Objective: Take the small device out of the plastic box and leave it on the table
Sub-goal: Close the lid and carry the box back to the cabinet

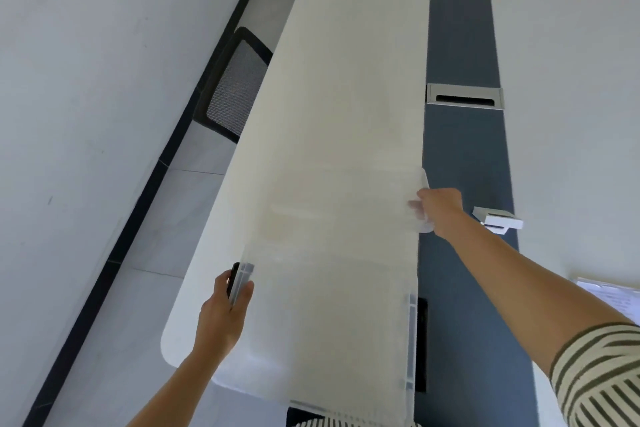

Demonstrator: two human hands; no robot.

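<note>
Clear plastic box [332,288] is held over the table [346,80] by both hands. The left hand [221,315] has fingers [246,291] clamped on the near-left corner, against a dark thing, maybe the small device [233,279]; the right hand [441,210] pinches the far rim. The device may slip and drop off the table edge.

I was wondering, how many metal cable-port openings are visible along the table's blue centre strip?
2. A closed silver rectangular cable port sits farther up the blue centre strip; a second silver port with its lid raised lies just beyond the right hand. Others may be hidden.
</note>
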